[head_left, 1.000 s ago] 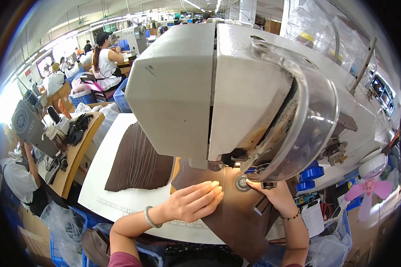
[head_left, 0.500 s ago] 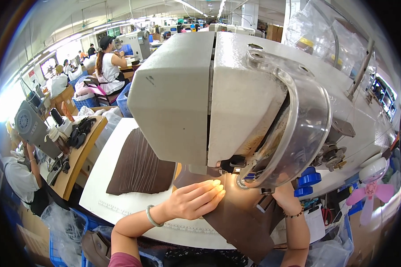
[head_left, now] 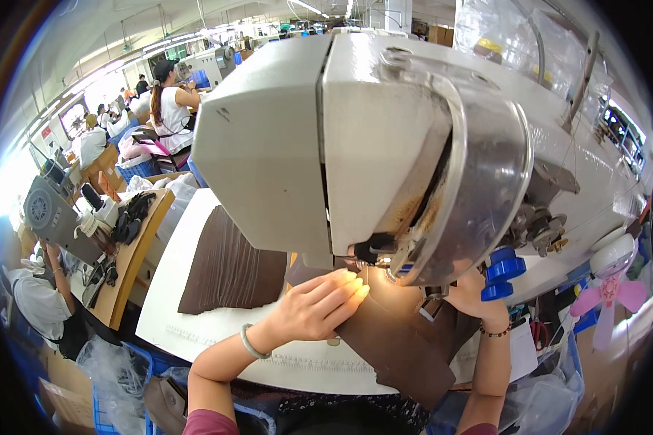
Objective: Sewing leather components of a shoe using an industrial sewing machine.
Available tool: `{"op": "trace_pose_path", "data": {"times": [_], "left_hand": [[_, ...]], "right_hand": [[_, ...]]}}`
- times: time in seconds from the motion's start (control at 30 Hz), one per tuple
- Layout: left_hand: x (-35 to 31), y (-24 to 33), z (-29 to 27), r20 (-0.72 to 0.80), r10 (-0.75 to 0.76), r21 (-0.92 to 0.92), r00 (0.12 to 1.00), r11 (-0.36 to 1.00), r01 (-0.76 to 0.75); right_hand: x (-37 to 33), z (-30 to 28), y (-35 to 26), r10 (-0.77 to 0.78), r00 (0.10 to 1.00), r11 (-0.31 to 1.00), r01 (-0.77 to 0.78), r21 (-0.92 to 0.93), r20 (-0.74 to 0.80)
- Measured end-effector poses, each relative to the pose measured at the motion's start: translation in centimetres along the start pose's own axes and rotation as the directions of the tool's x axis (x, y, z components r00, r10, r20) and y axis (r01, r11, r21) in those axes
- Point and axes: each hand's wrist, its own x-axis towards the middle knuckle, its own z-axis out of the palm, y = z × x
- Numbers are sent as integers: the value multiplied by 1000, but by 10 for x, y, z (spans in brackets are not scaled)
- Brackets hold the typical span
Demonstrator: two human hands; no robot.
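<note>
A large grey-white sewing machine head [head_left: 268, 145] fills the middle, its lit needle area [head_left: 386, 272] low at the front. Beneath it lies a dark brown leather-like sheet [head_left: 406, 351], hanging over the table's near edge. Just left of the needle is my left hand [head_left: 315, 308], its fingers pressed together over the sheet; what they pinch, if anything, is too small to make out. My right hand [head_left: 479, 296] rests at the sheet's right side behind the clear curved guard [head_left: 493, 174], its fingertips hidden by the machine.
A pile of brown pieces [head_left: 232, 264] lies on the white tabletop [head_left: 168, 301] to the left. Blue knobs [head_left: 502, 274] and a pink fan [head_left: 608, 293] are on the right. A blue crate [head_left: 120, 384] stands below left. Co-workers sit farther off, one in white [head_left: 168, 105].
The view has shifted a little, and the machine head appears slightly higher and farther left. Both hands appear slightly higher in the picture, still beside the needle area, and the sheet's lower tip has risen.
</note>
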Motion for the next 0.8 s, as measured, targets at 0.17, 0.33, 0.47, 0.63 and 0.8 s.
{"op": "trace_pose_path", "data": {"times": [0.17, 0.33, 0.47, 0.63, 0.8], "left_hand": [[3, 3, -8, 14, -55, -156, 998, 986, 57], [1, 4, -1, -128, -188, -191, 974, 968, 162], [0, 12, -4, -89, -369, -269, 925, 903, 334], [-5, 14, 0, -118, -64, -117, 991, 992, 50], [-15, 17, 19, -144, -26, -41, 989, 999, 20]], "right_hand": [[9, 2, -17, 159, 987, 985, -160, 66, 18], [12, 3, -24, 144, 989, 989, -144, 30, -23], [5, 9, -25, 227, 969, 968, -214, 128, -97], [10, 10, -22, 266, 964, 936, -258, 238, -3], [9, 10, -29, 260, 963, 931, -233, 281, -65]]}}
